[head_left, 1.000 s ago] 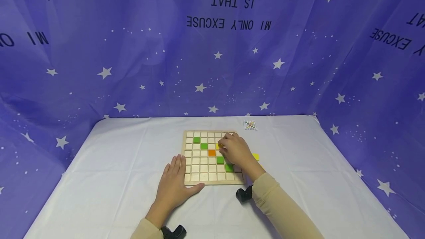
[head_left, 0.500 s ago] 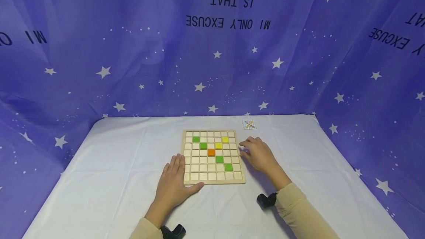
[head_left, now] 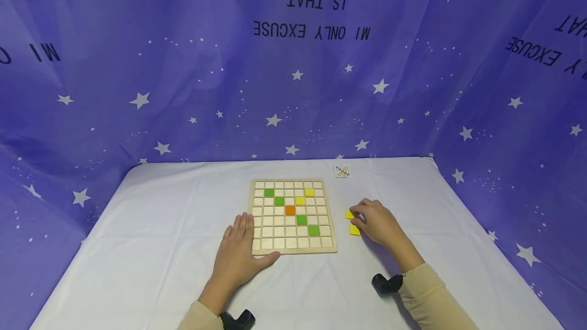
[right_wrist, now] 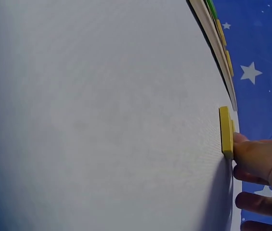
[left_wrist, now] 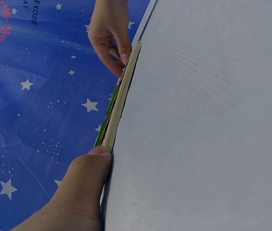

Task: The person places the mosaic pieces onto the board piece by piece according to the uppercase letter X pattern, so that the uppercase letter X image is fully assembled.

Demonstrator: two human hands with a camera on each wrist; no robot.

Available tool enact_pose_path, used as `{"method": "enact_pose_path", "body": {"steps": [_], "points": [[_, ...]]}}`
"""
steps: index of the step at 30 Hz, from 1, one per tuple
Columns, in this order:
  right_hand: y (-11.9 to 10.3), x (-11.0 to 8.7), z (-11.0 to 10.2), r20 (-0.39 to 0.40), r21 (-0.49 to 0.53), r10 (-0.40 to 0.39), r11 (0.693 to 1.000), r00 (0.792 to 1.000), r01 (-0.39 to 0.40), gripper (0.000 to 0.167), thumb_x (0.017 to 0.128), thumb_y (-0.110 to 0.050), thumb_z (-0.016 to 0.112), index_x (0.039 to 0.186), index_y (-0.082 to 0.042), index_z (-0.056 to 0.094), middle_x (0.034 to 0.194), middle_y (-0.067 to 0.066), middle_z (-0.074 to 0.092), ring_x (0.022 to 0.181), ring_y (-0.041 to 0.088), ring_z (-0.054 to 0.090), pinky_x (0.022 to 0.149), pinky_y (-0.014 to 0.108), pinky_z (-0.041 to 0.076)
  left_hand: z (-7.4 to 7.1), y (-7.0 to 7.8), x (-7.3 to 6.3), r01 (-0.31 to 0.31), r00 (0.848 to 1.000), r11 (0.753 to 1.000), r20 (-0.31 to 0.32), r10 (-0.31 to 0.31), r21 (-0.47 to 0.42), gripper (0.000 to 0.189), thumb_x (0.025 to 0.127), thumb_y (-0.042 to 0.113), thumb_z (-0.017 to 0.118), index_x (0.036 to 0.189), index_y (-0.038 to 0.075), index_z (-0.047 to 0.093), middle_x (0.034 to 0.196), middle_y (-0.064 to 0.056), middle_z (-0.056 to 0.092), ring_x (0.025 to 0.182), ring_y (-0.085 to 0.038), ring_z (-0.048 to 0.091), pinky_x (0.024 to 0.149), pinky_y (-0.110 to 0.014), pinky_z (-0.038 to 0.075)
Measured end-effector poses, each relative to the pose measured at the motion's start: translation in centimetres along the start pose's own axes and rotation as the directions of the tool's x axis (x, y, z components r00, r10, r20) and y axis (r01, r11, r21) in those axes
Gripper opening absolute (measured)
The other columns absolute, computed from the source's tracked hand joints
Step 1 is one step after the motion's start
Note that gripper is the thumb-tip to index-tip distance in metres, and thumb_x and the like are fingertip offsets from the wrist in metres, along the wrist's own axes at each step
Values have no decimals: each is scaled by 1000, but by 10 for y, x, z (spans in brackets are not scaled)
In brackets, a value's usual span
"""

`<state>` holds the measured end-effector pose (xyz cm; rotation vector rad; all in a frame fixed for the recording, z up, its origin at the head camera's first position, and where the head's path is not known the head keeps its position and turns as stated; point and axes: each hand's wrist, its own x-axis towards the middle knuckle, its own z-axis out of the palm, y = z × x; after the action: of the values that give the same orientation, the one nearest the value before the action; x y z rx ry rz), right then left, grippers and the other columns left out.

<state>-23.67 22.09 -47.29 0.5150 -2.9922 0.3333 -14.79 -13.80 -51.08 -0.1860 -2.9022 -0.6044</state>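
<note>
A square wooden grid board [head_left: 293, 251] lies on the table, with green tiles [head_left: 301, 220] and an orange tile [head_left: 290, 210] in one diagonal. Two yellow tiles [head_left: 300, 201] sit in its upper right cells. My left hand [head_left: 238, 248] rests along the board's left edge, fingers straight, thumb spread to the front edge. Right of the board, my right hand [head_left: 378, 222] has thumb and index finger at the edges of a yellow tile [head_left: 349, 214], pinching it. Another yellow tile [head_left: 354, 230] lies just nearer, large in the right wrist view beside the thumb [right_wrist: 251, 154].
A small card with a coloured grid pattern [head_left: 342, 171] lies behind the board, near the table's back edge. White cloth covers the table [head_left: 160, 228]. A purple star-printed curtain [head_left: 275, 90] rises behind and at both sides.
My right hand has left the board's upper right cells and moved right to the loose yellow tiles. Two yellow tiles now show uncovered on the board. The left hand stays in place.
</note>
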Motion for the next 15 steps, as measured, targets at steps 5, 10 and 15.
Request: {"method": "enact_pose_path", "body": {"steps": [5, 10, 15], "points": [[1, 1, 3, 11, 6, 17, 1000, 1000, -17, 31, 88, -29, 76, 115, -13, 74, 106, 1, 69, 103, 27, 62, 90, 49, 53, 0, -1, 0, -1, 1000, 1000, -8, 1, -1, 123, 73, 82, 60, 155, -4, 26, 162, -21, 27, 151, -38, 25, 122, -53, 22], [-1, 4, 5, 2, 6, 14, 1000, 1000, -14, 31, 87, -30, 77, 113, -13, 74, 106, 0, 69, 104, 26, 62, 91, 48, 52, 0, -1, 0, 6, 1000, 1000, 14, -6, 2, 124, 74, 83, 59, 156, -2, 21, 163, -19, 23, 152, -36, 21, 124, -53, 21], [-7, 8, 5, -21, -31, 0, 1000, 1000, -1, 26, 88, -29, 76, 107, -11, 74, 99, 0, 67, 95, 23, 62, 82, 44, 54, 0, -1, -1, 7, 1000, 1000, 14, -7, 1, 125, 74, 83, 59, 156, -2, 21, 164, -19, 22, 153, -36, 21, 124, -53, 20]]}}
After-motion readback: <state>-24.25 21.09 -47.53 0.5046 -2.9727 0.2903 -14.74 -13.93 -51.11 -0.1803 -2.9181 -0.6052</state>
